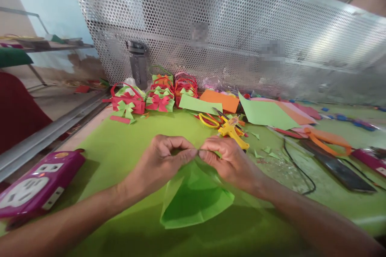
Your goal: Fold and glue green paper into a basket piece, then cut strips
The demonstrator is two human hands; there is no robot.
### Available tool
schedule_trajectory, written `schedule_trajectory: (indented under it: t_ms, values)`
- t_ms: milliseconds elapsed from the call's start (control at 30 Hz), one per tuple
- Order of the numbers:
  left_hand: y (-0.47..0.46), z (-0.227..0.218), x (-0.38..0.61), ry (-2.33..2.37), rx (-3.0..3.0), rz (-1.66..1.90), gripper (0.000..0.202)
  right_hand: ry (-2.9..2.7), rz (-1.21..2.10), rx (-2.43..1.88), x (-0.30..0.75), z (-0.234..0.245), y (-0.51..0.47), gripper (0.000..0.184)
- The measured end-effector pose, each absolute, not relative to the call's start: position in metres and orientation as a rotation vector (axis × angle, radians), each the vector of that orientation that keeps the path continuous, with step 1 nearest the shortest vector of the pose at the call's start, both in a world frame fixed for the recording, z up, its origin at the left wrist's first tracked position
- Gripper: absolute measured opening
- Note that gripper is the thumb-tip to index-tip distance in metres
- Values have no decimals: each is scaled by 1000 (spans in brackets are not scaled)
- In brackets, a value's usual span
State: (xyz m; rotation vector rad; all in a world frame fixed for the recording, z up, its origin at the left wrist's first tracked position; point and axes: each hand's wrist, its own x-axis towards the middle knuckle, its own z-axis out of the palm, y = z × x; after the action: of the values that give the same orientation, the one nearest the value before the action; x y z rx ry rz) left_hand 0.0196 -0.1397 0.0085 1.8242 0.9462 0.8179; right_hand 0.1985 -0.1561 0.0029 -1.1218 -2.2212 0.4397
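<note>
Green tabletop (105,138) bears a glue gun (231,130) near the right hand (232,162).

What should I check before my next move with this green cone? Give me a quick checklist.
1. Left hand at the tip of the green cone: ok.
2. Right hand at the same tip: ok.
3. Firmness of the pinch: cannot tell, the hands cover it.
4. Wide end flared, not crushed: ok.
5. Surface beside the right hand free of scraps: not ok, green paper scraps lie there.
</note>
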Motion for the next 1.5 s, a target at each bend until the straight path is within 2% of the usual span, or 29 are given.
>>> schedule_trajectory:
  t_ms: [167,300,333,367,500,667,900,1200,1500]
  values:
    - [-139,7,19,971,1848,808,31,-2233,435,-1084,200,0,-154,33]
    - [-133,2,18,950,1710,863,21,-2144,515,-1096,203,1,-153,31]
    - [-131,0,17,929,1640,856,24,-2115,525,-1107,203,2,-152,30]
    - [-128,-3,16,906,1567,829,29,-2086,524,-1113,204,3,-153,30]
    - [-118,-18,11,753,1255,625,26,-1993,465,-1116,207,5,-154,31]
    - [-112,-27,6,733,1145,587,23,-1973,488,-1147,211,6,-157,31]
    - [-113,-17,6,753,1183,633,23,-2003,748,-1299,221,5,-157,29]
    - [-111,-16,3,919,1048,695,25,-2049,869,-1245,229,12,-158,43]
    - [-107,-15,7,950,860,760,37,-2096,914,-1318,229,13,-157,37]
